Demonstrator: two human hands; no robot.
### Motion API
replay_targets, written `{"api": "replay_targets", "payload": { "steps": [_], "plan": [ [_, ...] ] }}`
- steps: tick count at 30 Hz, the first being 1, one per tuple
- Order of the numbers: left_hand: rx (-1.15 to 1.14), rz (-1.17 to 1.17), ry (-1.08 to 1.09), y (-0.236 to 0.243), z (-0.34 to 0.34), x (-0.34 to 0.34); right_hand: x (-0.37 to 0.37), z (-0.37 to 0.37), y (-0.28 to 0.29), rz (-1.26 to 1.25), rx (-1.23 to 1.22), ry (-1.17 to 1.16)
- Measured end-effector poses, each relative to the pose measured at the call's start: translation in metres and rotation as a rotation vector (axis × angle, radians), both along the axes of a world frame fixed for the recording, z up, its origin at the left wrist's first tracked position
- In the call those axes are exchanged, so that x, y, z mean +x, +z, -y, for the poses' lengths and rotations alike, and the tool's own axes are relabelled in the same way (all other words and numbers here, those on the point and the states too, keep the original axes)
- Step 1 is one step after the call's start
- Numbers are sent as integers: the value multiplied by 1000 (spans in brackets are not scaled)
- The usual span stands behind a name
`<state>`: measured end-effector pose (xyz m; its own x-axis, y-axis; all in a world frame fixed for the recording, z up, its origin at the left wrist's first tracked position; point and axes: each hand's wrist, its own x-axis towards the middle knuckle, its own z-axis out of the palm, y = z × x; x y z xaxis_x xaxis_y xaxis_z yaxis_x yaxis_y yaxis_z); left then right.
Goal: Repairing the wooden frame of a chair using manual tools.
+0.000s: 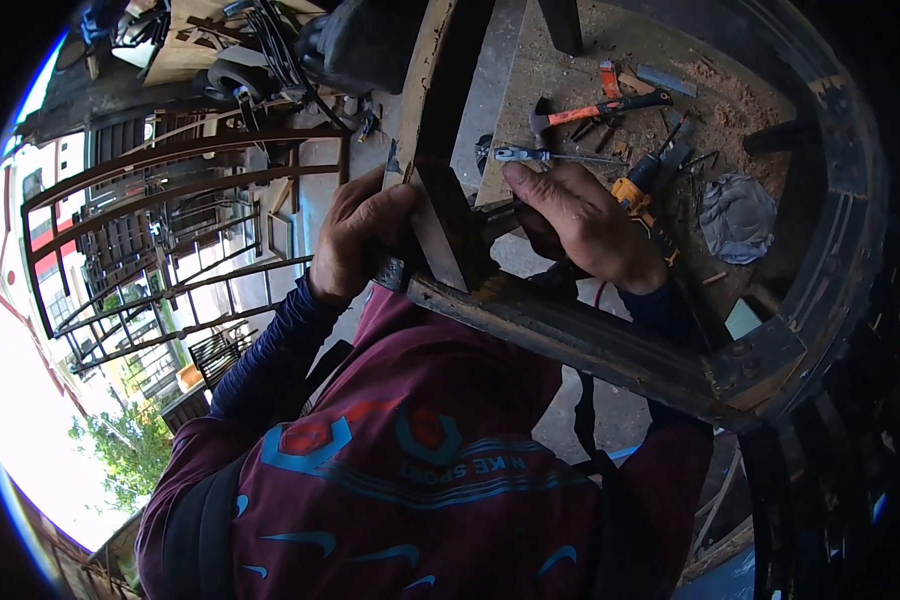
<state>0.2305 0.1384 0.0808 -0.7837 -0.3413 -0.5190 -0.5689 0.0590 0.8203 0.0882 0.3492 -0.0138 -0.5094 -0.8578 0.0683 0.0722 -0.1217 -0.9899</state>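
A dark, worn wooden frame with squared rails stands in front of my body, its corners joined by short braces. My left hand is wrapped round its left corner, the thumb pressed on the wood beside a diagonal corner brace. Inside that corner my right hand is closed, thumb uppermost. A short slim piece shows between the fist and the brace, but shadow and fingers hide what it is. Just beyond the right thumb lies a screwdriver with a clear bluish handle.
On the wooden work surface lie an orange-and-black hammer, a yellow cordless drill, a crumpled grey cloth and scattered wood shavings. Slatted wooden furniture frames stand at the left. A dark leg rises at the far side.
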Motion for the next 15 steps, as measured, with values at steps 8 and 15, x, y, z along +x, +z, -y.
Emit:
{"api": "replay_targets", "payload": {
  "steps": [8, 15],
  "plan": [
    [-95, -25, -49, 2, -1, 3, -12, -13, -10, 333, 48, 302],
    [-61, -157, -104, -15, 44, -18, -15, 6, -9, -525, -248, -27]
  ]
}}
